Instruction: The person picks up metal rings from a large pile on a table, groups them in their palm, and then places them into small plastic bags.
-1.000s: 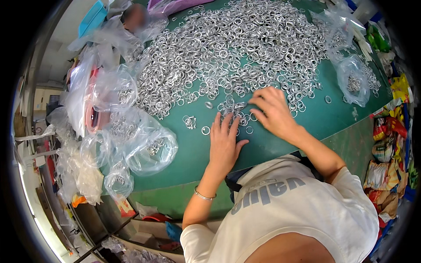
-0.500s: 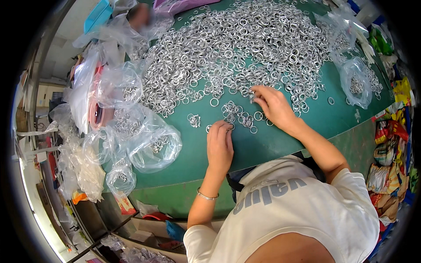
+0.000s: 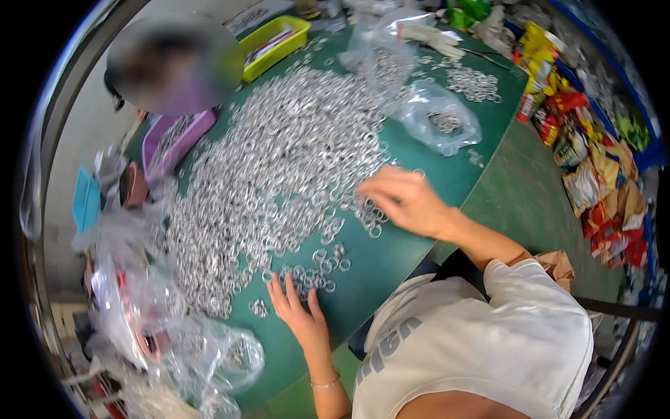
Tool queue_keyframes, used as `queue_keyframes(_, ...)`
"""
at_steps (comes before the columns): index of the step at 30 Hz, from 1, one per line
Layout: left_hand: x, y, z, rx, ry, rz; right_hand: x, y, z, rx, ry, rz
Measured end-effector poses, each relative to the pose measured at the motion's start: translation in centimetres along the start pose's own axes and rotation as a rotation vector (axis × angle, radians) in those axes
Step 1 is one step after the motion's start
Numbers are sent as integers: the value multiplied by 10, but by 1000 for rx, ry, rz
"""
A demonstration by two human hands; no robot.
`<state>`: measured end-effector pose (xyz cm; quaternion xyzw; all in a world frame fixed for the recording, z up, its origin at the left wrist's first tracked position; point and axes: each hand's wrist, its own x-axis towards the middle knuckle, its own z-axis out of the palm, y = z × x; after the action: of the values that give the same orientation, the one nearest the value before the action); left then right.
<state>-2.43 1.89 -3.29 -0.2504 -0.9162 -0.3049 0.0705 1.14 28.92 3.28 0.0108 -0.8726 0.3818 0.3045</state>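
While we lean over the dark green table [image 3: 412, 258], our left hand [image 3: 299, 315] lies flat and palm down on its surface, fingers spread open and gripping nothing, the fingertips touching a small loose cluster of shiny silver metal rings [image 3: 310, 278] just ahead of them. Our right hand [image 3: 403, 201] rests further out, fingers loosely curled over the near edge of the large heap of silver metal rings [image 3: 279, 174] that covers the middle of the table; whether it has any ring pinched under the fingers we cannot tell. A thin bracelet [image 3: 325, 382] circles our left wrist. Beyond the heap lies a clear plastic bag with a few rings inside [image 3: 441, 124], and a yellow plastic tray [image 3: 276, 43] stands at the far edge. Crumpled clear plastic bags [image 3: 174, 342] pile up at our left, beside the heap. Colourful printed packets [image 3: 593, 174] lie on the floor at our right.
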Motion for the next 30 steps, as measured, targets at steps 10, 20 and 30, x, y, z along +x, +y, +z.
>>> queue_keyframes(10,4,13,13,262,-220,95,-28,177,-194,-403,519,621)
queue_keyframes(20,-1,9,19,111,-35,139,60,310,-219,-673,517,582)
queue_keyframes(30,1,13,27,-80,109,2,54,363,-256,-690,456,732)
